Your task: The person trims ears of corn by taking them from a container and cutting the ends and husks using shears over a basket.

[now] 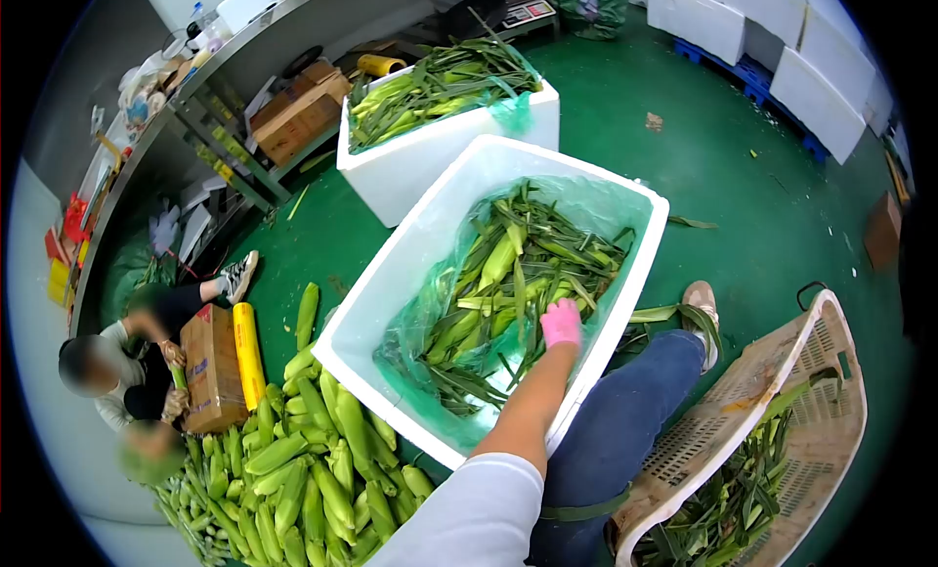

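Note:
My left hand, in a pink glove, reaches into a white foam box lined with green film. Its fingers curl down among long green leaves and corn in husks; what they hold is hidden. Husked-over cobs and loose leaves fill much of the box, while part of its white bottom shows near the front. My right hand is outside the view.
A second foam box of corn stands behind. A corn pile lies front left, near a seated person and cardboard box. A leaf-filled basket leans right, beside my jeans-covered leg.

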`<act>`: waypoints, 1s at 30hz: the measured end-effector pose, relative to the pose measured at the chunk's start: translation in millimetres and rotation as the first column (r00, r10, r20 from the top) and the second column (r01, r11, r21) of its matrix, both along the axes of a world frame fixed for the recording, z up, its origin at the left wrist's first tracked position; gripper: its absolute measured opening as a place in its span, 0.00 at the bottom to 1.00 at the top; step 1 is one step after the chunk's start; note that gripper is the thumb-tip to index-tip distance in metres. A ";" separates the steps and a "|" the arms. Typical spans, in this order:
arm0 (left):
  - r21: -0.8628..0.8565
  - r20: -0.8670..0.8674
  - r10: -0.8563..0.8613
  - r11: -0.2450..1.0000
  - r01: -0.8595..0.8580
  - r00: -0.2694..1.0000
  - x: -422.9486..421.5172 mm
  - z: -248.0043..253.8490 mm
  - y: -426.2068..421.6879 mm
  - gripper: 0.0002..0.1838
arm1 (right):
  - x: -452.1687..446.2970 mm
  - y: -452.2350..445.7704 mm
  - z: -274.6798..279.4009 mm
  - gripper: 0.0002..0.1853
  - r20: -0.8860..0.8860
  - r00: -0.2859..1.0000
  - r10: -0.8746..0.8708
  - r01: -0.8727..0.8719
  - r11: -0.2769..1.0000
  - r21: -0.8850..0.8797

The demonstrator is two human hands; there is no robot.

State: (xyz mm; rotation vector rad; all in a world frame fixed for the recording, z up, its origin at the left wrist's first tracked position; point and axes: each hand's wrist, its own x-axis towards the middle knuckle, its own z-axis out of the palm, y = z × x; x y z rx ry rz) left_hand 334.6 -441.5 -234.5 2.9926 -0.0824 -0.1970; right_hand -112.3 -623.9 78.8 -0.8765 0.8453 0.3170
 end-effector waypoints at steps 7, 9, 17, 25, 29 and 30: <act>-0.157 -0.579 -0.088 0.988 -0.006 0.810 1.5 3.1 46.9 0.22 | -23.5 5.9 -2.2 0.35 0.063 0.997 -0.049 0.047 0.998 0.035; -0.515 -0.633 -0.131 0.807 -0.290 0.763 -12.4 -5.9 91.3 0.23 | -33.4 9.5 -3.5 0.35 0.100 0.993 -0.062 0.058 0.997 0.042; -0.615 -0.788 -0.203 0.201 -0.763 0.582 -53.0 141.9 182.0 0.05 | -72.0 31.8 -1.0 0.36 0.253 0.959 -0.131 0.100 0.986 0.130; -0.932 -0.340 -0.407 0.022 -0.363 0.848 -138.6 359.0 -22.3 0.17 | -96.0 28.0 -2.2 0.36 0.258 0.952 -0.165 0.136 0.983 0.127; -1.000 0.022 -0.723 -0.020 0.011 0.691 -193.1 381.1 -108.6 0.35 | -92.2 22.9 -6.6 0.36 0.216 0.961 -0.172 0.151 0.982 0.111; -0.999 0.050 -0.763 -0.039 0.031 0.645 -190.0 379.5 -114.0 0.37 | -91.8 18.5 -6.7 0.36 0.201 0.964 -0.176 0.158 0.982 0.104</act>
